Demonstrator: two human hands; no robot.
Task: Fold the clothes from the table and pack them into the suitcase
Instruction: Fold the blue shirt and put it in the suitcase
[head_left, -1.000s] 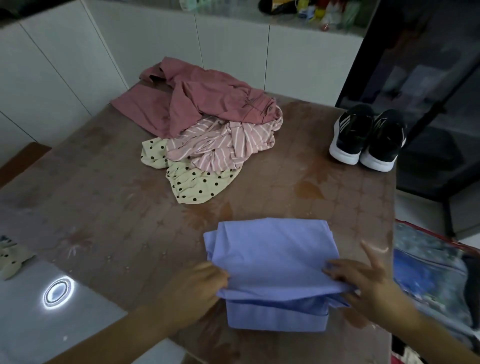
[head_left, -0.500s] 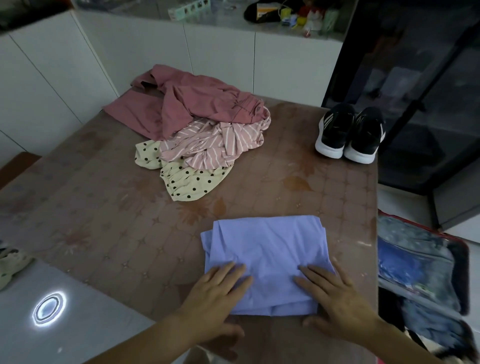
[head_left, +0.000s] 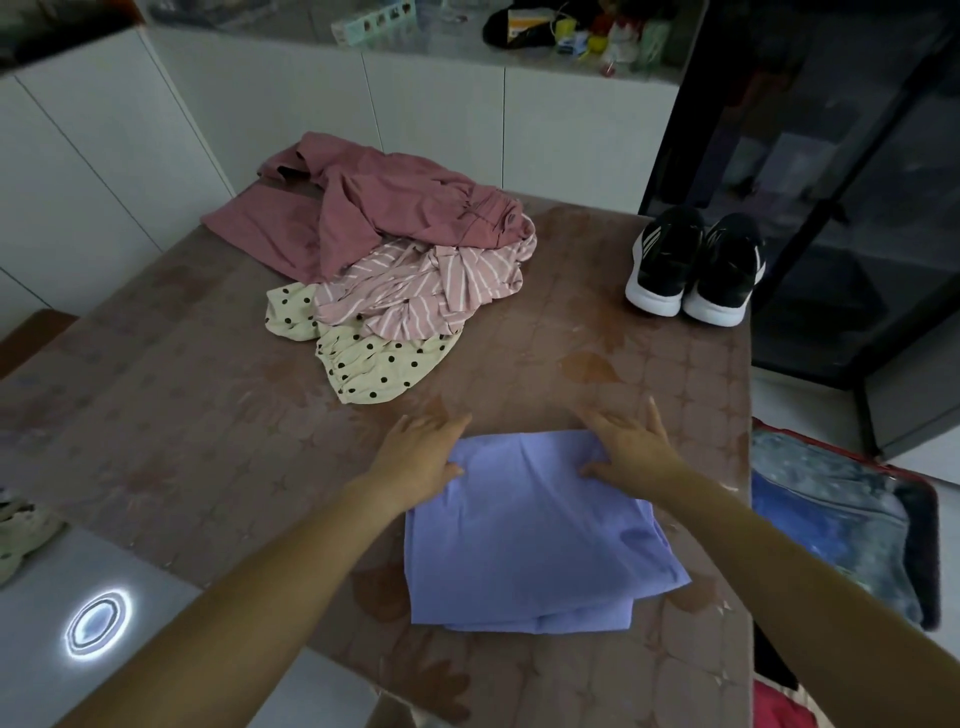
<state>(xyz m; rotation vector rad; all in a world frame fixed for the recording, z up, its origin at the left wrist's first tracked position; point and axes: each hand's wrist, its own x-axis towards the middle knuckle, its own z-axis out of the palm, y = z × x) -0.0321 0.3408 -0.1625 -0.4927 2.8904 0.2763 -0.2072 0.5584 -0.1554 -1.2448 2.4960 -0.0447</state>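
Note:
A folded lavender garment (head_left: 530, 530) lies on the brown patterned table (head_left: 182, 415) near its front edge. My left hand (head_left: 415, 457) lies at the garment's far left corner, fingers stretched over the table and thumb on the cloth. My right hand (head_left: 631, 447) lies at the far right corner the same way. Farther back sits a heap of unfolded clothes: a dusty pink garment (head_left: 384, 213), a pink striped one (head_left: 431, 291) and a cream polka-dot one (head_left: 374, 364). The open suitcase (head_left: 841, 525) stands on the floor to the right of the table.
A pair of black sneakers (head_left: 696, 270) stands at the table's far right corner. White cabinets run behind the table with small items on top. A dark glass door is at the right. A pale cloth (head_left: 21, 535) lies at the left edge.
The top of the lavender garment was folded down and pressed flat. Both hands then slid from its near edge to its far corners.

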